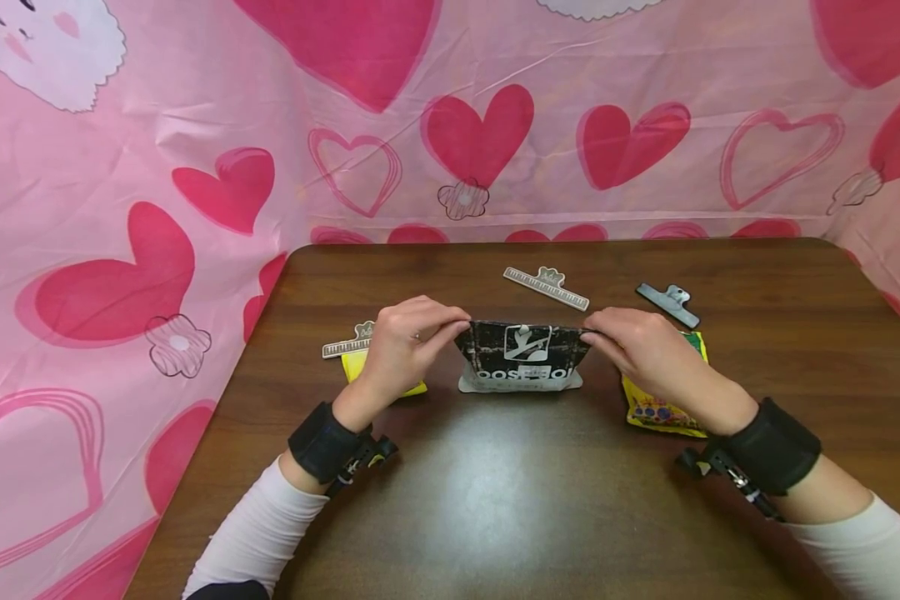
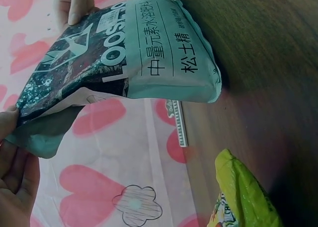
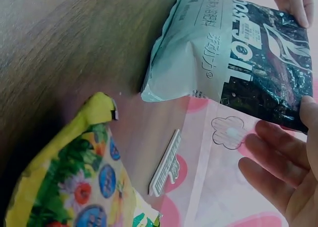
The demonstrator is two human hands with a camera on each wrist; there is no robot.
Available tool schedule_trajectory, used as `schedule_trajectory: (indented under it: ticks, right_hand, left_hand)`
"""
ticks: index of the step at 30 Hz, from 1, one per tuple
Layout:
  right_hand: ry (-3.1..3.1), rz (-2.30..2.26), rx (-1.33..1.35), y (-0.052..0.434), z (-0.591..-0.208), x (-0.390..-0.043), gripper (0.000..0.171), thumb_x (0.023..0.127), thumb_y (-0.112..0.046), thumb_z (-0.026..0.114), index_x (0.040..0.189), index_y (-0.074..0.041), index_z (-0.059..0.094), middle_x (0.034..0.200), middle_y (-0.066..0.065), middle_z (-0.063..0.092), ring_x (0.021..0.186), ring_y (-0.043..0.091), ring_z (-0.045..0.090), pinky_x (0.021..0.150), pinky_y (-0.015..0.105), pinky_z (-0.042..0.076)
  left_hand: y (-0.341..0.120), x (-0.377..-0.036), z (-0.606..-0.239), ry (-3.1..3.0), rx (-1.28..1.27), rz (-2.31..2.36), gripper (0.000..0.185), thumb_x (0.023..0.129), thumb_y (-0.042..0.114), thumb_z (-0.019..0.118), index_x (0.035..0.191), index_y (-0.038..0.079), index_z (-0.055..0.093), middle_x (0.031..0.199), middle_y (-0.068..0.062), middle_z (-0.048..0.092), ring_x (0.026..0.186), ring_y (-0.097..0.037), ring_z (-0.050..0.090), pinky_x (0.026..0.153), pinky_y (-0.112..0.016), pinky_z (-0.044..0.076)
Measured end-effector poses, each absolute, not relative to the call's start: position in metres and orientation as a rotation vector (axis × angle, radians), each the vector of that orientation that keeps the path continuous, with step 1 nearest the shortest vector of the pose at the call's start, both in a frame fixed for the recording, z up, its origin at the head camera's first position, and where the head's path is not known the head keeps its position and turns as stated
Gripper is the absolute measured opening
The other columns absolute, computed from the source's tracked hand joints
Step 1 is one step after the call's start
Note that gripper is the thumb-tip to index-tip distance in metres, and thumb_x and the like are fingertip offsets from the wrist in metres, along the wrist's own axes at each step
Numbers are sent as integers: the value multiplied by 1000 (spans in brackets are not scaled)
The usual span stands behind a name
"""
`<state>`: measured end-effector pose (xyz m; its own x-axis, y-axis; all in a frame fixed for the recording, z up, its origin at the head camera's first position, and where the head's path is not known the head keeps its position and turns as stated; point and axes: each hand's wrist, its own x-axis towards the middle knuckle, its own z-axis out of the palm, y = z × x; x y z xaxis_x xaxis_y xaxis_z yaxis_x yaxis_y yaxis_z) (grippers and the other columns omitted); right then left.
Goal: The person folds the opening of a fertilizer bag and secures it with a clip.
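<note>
A black and pale-teal bag (image 1: 521, 358) with white lettering stands upright on the brown table (image 1: 495, 492), at its middle. My left hand (image 1: 453, 323) pinches the bag's top left corner, and my right hand (image 1: 594, 331) pinches its top right corner. The left wrist view shows the bag (image 2: 124, 63) side-on, with my left hand (image 2: 12, 147) at its upper edge and the right hand (image 2: 74, 6) beyond. In the right wrist view the bag (image 3: 233, 53) leans above the table, my right hand (image 3: 285, 152) holding its edge.
A yellow bag (image 1: 356, 367) lies under my left wrist. A yellow printed bag (image 1: 656, 412) lies under my right. White ruler-marked clips (image 1: 546, 287) (image 1: 348, 343) and a grey clip (image 1: 667, 303) lie behind. A pink heart-print cloth (image 1: 195, 167) walls the table.
</note>
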<state>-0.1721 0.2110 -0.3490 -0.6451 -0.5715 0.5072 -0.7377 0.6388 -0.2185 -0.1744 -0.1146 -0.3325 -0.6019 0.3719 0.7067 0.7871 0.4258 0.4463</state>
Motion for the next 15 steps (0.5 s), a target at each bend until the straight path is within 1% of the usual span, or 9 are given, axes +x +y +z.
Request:
schedule_trajectory:
  ticks: [3, 6, 11, 15]
  right_hand:
    - [-2459, 596, 1042, 211, -346, -173, 17, 81, -7, 78, 96, -9, 71, 91, 1, 67, 82, 12, 61, 72, 37, 56]
    - [-2454, 604, 1054, 210, -342, -174, 20, 80, -8, 80, 99, -9, 73, 95, 1, 67, 87, 13, 60, 75, 35, 55]
    - [-2401, 629, 1109, 201, -335, -174, 26, 79, -8, 81, 104, -10, 74, 98, 1, 67, 88, 11, 58, 74, 30, 51]
    - [-2362, 653, 1136, 188, -330, -174, 25, 79, -9, 81, 103, -10, 73, 99, 1, 68, 88, 11, 60, 73, 28, 51]
  left_hand:
    - [-115, -175, -332, -2185, -990, -1061, 8, 87, 12, 76, 93, 8, 78, 86, -1, 77, 79, -11, 68, 71, -28, 53]
    - [-115, -175, -330, -2197, -1007, -1038, 9, 88, 13, 75, 95, 8, 78, 87, -1, 76, 82, -12, 68, 75, -29, 54]
    - [-111, -176, -327, -2229, -1054, -1014, 11, 87, 13, 76, 97, 9, 78, 89, -1, 75, 85, -13, 66, 78, -30, 53]
    - [-105, -176, -322, -2245, -1100, -956, 12, 87, 14, 76, 97, 8, 78, 90, -2, 73, 85, -13, 63, 75, -28, 51]
